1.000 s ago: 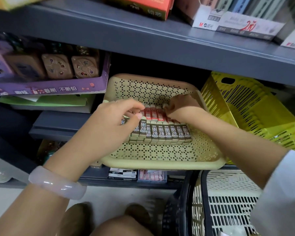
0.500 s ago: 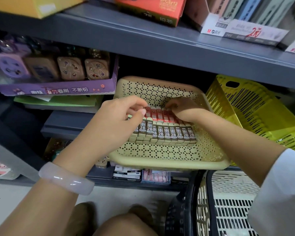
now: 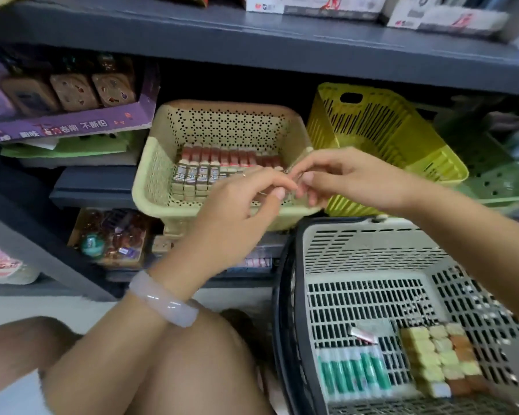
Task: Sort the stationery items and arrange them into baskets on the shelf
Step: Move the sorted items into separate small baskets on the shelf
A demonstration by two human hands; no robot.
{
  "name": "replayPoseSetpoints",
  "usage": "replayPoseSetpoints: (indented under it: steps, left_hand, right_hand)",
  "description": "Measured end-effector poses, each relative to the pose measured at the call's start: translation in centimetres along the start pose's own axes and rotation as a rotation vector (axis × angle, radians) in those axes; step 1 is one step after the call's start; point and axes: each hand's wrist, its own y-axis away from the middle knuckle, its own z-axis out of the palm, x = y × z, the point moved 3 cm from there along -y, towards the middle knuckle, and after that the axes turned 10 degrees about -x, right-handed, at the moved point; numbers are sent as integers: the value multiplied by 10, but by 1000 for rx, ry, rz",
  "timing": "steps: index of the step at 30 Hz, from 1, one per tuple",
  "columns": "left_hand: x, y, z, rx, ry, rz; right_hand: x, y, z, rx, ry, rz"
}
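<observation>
A row of small 2B lead boxes (image 3: 198,175) with red tops lies in the beige perforated basket (image 3: 150,181) on the shelf. My left hand (image 3: 240,205) and right hand (image 3: 342,178) meet fingertip to fingertip over the basket's front right corner. Together they pinch a thin see-through wrapper (image 3: 303,154), which is blurred and hard to make out. On the floor at the lower right, the white shopping basket (image 3: 357,244) holds a pack of green tubes (image 3: 351,372), a pack of yellowish erasers (image 3: 432,354) and a small red-silver piece (image 3: 363,333).
A tilted yellow basket (image 3: 372,130) stands right of the beige one, with a green basket (image 3: 497,181) beyond it. A purple display box (image 3: 72,124) of sharpeners sits at the left. The grey shelf board (image 3: 252,43) overhangs them all. My knees fill the lower left.
Both hands have come off the lead boxes and out of the beige basket, meeting at its front right corner. The view has swung right and down, showing the shopping basket's contents.
</observation>
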Motion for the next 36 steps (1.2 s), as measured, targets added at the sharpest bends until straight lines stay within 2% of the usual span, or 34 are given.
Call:
replayPoseSetpoints:
  steps: [5, 10, 13, 19, 24, 32, 36]
  left_hand:
    - [16, -5, 79, -377, -97, -14]
    - [9, 2, 129, -583, -284, -23]
    - [-4, 4, 137, -569, -518, -26]
    - [-9, 4, 141, -502, -640, 18]
    - [-9, 3, 141, -473, -642, 18]
    - [-10, 6, 139, -474, -632, 29]
    - [-8, 9, 135, -507, -515, 16]
  right_hand:
    - [66, 58, 20, -45, 29, 139]
    - [169, 83, 62, -300, 401, 337]
    - [224, 94, 90, -425, 509, 462]
    - [279, 100, 127, -367, 572, 522]
    - [284, 99, 126, -326, 642, 495]
    - [268, 93, 145, -462, 903, 291]
    - [258, 90, 147, -437, 961, 315]
